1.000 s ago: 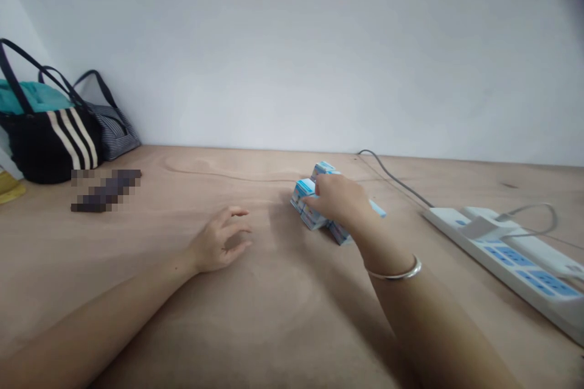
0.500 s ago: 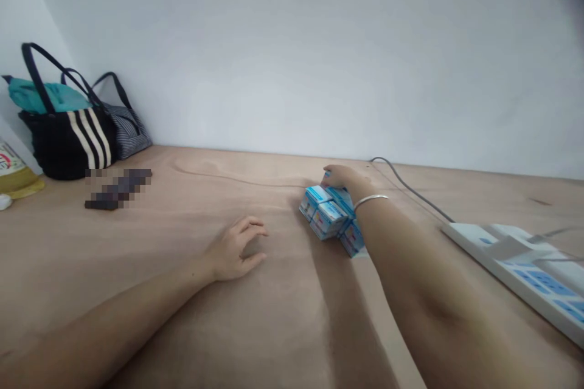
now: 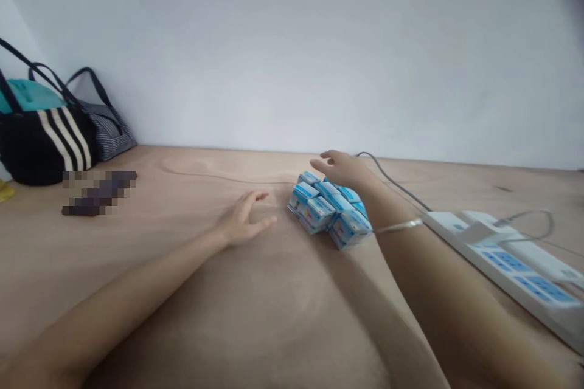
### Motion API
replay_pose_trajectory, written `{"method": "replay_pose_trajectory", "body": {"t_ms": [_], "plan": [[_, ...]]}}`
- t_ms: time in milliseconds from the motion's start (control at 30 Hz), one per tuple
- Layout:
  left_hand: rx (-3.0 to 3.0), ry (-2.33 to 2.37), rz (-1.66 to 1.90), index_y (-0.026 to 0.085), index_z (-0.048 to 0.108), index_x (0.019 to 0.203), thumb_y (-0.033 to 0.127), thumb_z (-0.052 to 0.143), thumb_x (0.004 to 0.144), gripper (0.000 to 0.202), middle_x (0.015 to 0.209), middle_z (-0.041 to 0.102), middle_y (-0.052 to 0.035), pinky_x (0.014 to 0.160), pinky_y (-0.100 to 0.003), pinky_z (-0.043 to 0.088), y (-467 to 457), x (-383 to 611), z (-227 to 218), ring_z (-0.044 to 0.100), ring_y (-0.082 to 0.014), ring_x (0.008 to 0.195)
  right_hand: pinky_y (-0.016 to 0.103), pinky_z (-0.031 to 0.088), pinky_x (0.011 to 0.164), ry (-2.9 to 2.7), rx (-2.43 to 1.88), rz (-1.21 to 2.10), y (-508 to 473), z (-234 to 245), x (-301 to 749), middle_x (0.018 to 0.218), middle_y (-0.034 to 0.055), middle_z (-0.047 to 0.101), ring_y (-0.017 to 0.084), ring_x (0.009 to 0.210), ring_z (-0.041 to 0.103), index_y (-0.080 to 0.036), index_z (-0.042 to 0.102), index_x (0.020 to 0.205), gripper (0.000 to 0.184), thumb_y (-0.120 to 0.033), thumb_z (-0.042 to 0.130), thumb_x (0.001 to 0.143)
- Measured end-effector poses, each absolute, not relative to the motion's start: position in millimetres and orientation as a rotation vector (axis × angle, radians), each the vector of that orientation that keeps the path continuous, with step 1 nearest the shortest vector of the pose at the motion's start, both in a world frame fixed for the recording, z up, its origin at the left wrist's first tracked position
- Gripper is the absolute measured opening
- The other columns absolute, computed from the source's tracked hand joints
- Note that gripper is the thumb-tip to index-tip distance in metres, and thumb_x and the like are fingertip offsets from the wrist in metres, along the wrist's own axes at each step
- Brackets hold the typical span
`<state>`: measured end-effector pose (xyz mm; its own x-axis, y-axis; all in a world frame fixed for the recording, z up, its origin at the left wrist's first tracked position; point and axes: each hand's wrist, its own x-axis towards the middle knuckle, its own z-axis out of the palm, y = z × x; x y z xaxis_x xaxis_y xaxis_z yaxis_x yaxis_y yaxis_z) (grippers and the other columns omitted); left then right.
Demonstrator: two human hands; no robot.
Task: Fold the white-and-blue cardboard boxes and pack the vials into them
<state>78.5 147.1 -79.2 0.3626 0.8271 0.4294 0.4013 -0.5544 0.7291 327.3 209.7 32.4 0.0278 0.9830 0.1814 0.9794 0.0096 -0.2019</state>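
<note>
on the head view i'm looking down both arms at a plywood table top [image 3: 182,279], with a cluster of small blue-and-white cartons [image 3: 329,211] near the middle of it, packed side by side in a low clump, some tilted against each other. they overlap too much for me to count them reliably. the left hand [image 3: 244,222] is open, its fingers loosely spread and slightly curled, holding nothing, with the fingertips just beside the clump's left edge and a thin strip of wood showing between. the right hand [image 3: 342,170] is open too, fingers stretched out toward the left, with nothing in its grip that i can see. it sits at the far side of the clump, and i can't tell whether it's touching the cartons. the right forearm runs past the clump's right side, with a thin silver bangle [image 3: 399,227] at the wrist. further right lies a white power strip [image 3: 502,258] with blue panels and a plug in it, and a grey cable [image 3: 392,181] runs back toward the white wall [image 3: 292,55]. far left, a black tote with cream stripes [image 3: 48,149] and a grey striped bag [image 3: 108,137] stand against the wall, with a pixelated object [image 3: 98,193] on the table in front of them
</note>
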Motion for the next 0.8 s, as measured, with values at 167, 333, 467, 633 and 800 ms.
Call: {"method": "replay_pose_trajectory", "body": {"t_ms": [167, 333, 467, 633, 800], "plan": [[2.049, 0.876, 1.019, 0.024, 0.022, 0.142, 0.051, 0.079, 0.054, 0.108, 0.149, 0.026, -0.0145, 0.11, -0.052, 0.026, 202, 124, -71, 0.023, -0.0323, 0.138, 0.041, 0.043, 0.093, -1.656, -1.835, 0.308, 157, 8, 384, 0.124, 0.0131, 0.059, 0.029, 0.113, 0.055, -0.021, 0.057, 0.121, 0.06, -0.063, 0.037, 0.084], [2.221, 0.787, 0.937, 0.026, 0.02, 0.144, 0.045, 0.089, 0.022, 0.141, 0.152, 0.008, -0.0157, 0.113, -0.055, 0.017, 221, 157, -76, 0.006, -0.0387, 0.141, 0.041, 0.048, 0.087, -1.417, -1.532, 0.919, 165, -32, 410, 0.144, 0.0123, 0.039, 0.02, 0.123, 0.05, -0.022, 0.023, 0.143, 0.067, -0.055, -0.001, 0.091], [2.219, 0.801, 0.972, 0.027, 0.025, 0.142, 0.043, 0.089, 0.027, 0.132, 0.15, 0.01, -0.0139, 0.112, -0.052, 0.023, 222, 171, -81, 0.013, -0.0368, 0.14, 0.044, 0.048, 0.083, -1.39, -1.38, 1.151, 175, -38, 395, 0.119, 0.0135, 0.062, 0.023, 0.102, 0.063, -0.018, 0.037, 0.137, 0.066, -0.054, 0.006, 0.091], [2.227, 0.936, 1.064, 0.027, 0.04, 0.133, 0.043, 0.089, 0.028, 0.116, 0.144, 0.018, -0.0112, 0.111, -0.049, 0.028, 211, 153, -85, 0.025, -0.0357, 0.135, 0.042, 0.046, 0.085, -1.419, -1.346, 1.305, 181, -28, 360, 0.1, 0.0122, 0.069, 0.024, 0.094, 0.065, -0.014, 0.052, 0.124, 0.061, -0.046, 0.011, 0.093], [2.202, 1.247, 1.222, 0.027, 0.042, 0.13, 0.048, 0.088, 0.03, 0.113, 0.138, 0.023, -0.0112, 0.108, -0.051, 0.032, 179, 93, -88, 0.029, -0.0369, 0.132, 0.044, 0.047, 0.086, -1.495, -0.981, 1.621, 204, -33, 296, 0.11, 0.0128, 0.066, 0.024, 0.095, 0.065, -0.015, 0.046, 0.128, 0.065, -0.055, 0.012, 0.091]]}}
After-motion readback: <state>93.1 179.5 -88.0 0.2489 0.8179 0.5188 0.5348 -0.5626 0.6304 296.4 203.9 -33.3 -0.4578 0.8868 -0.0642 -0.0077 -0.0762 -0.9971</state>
